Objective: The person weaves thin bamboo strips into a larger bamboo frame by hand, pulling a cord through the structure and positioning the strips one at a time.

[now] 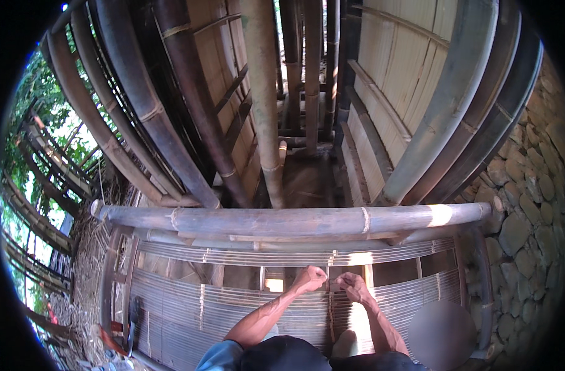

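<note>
My left hand (311,279) and my right hand (353,287) face each other a short way apart over a bench of thin bamboo slats (245,309). Fingers of both hands are pinched together. Whatever they hold is too fine to make out. Below them a line of cord binding (330,315) runs down across the slats. Similar bindings (202,307) cross the slats to the left and right. Between the near slats and a narrow far band of slats (282,254) lies an open gap, with my hands at its middle.
A thick bamboo rail (270,221) spans the bench's far side. Beyond it stand tall bamboo poles (262,99) and pale panels (406,74). A stone wall (523,229) rises on the right. An orange-red object (112,340) lies by the bench's left edge. A blurred patch hides the lower right.
</note>
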`<act>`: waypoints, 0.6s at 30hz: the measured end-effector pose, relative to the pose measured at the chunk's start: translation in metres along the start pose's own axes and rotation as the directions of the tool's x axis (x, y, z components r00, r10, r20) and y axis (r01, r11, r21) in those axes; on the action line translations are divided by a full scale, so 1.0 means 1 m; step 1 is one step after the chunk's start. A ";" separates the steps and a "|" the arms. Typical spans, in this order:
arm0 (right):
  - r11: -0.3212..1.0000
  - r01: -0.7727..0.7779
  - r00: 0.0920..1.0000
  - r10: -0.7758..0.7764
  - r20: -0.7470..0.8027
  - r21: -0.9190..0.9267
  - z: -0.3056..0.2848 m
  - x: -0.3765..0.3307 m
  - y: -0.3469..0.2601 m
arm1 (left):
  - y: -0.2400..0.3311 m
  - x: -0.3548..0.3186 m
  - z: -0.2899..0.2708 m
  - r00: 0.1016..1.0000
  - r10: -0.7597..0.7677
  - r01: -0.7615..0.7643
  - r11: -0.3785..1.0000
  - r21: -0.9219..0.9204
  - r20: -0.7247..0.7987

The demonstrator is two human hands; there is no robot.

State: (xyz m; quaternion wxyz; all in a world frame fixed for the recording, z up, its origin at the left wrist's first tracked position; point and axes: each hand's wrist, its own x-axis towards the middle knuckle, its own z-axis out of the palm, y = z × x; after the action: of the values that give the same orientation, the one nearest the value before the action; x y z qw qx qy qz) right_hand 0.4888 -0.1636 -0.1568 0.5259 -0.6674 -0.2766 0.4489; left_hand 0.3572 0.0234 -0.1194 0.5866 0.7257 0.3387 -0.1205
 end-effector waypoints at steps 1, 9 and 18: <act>1.000 0.006 1.000 -0.006 0.018 0.002 0.000 -0.001 -0.008 | -0.005 -0.001 -0.001 1.000 -0.007 0.007 1.000 -0.002 -0.018; 0.993 0.038 0.998 -0.033 -0.049 0.113 0.002 -0.023 -0.049 | -0.030 0.002 0.001 0.988 0.002 0.104 0.734 -0.671 0.155; 0.686 0.283 0.958 -0.238 0.160 -0.670 0.023 -0.025 -0.088 | -0.032 -0.038 0.031 0.959 0.260 -0.124 0.737 -0.664 0.110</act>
State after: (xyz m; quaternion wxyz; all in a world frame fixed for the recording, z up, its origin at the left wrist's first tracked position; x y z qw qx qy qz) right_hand 0.4661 -0.1483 -0.0660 0.2909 -0.7542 -0.5305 0.2551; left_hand 0.3159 -0.0163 -0.1306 0.8415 0.4921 0.2231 -0.0044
